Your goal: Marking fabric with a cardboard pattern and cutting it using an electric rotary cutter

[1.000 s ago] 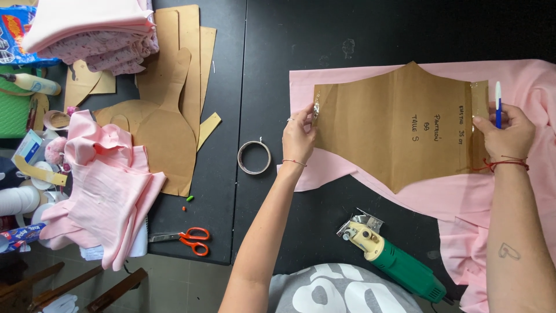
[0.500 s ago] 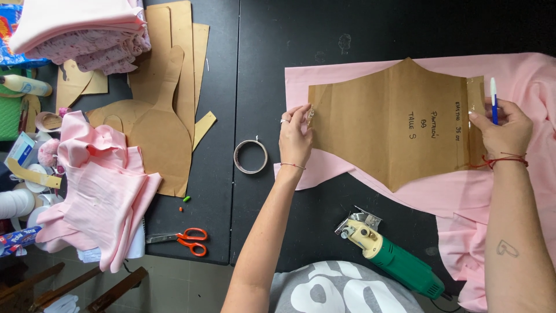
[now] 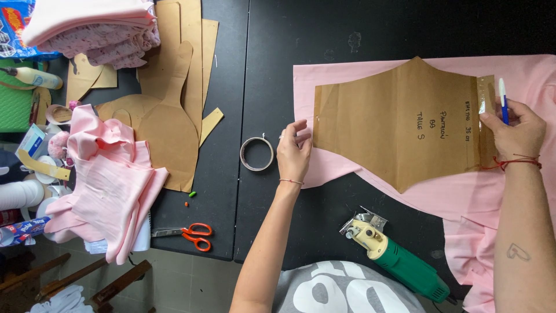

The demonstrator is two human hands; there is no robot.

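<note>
A brown paper pattern piece (image 3: 399,124) lies flat on a sheet of pink fabric (image 3: 452,197) spread over the right half of the black counter (image 3: 278,69). The pattern has a peaked upper edge and a pointed lower edge, with handwriting near its right end and a strip of clear tape there.

The left hand (image 3: 294,152) rests at the pattern's left edge, fingers loosely curled and spread, fingertips touching the fabric and the paper's border; it grips nothing. A thin bracelet sits at its wrist. The right hand (image 3: 516,132) presses down on the pattern's right end and is closed around a blue pen (image 3: 503,99), which stands up between thumb and fingers. A red string is tied around that wrist.

Just left of the left hand lies a roll of tape (image 3: 256,154), seen as a ring. Below the pattern, near the counter's front edge, lies a green electric fabric cutter (image 3: 399,261) with a cream head.

On the left part of the counter are several more brown paper patterns (image 3: 174,110), overlapping, with a heap of pink cloth (image 3: 107,191) beside them and folded fabric (image 3: 98,26) stacked at the far corner. Orange-handled scissors (image 3: 188,233) lie near the front edge, well apart from both hands.
</note>
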